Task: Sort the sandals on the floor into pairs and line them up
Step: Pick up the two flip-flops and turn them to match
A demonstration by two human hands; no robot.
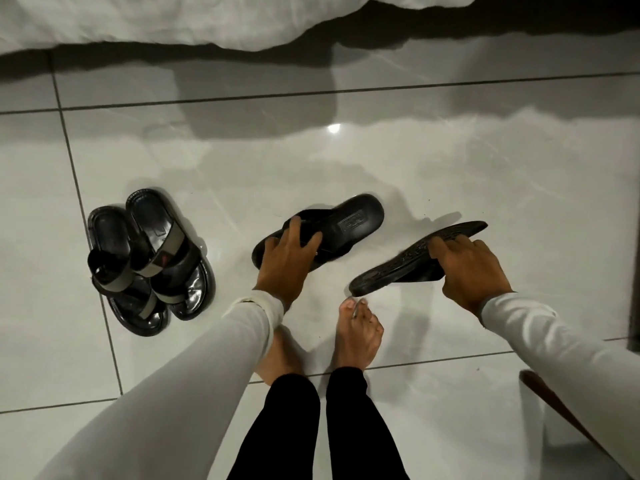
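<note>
Two black strapped sandals with grey bands [152, 261] lie side by side on the white tiles at the left, one overlapping the other. My left hand [285, 258] grips a plain black sandal [353, 220] by its front strap, sole side down. My right hand [467, 271] holds a matching black sandal [398, 268] above the floor, tilted so its ribbed sole faces up.
White bedding [207, 19] hangs over the floor along the top edge, with dark shadow beneath it. My bare feet [356, 334] stand between the two hands. A dark vertical edge [633, 289] and a brown object [540, 386] sit at the right.
</note>
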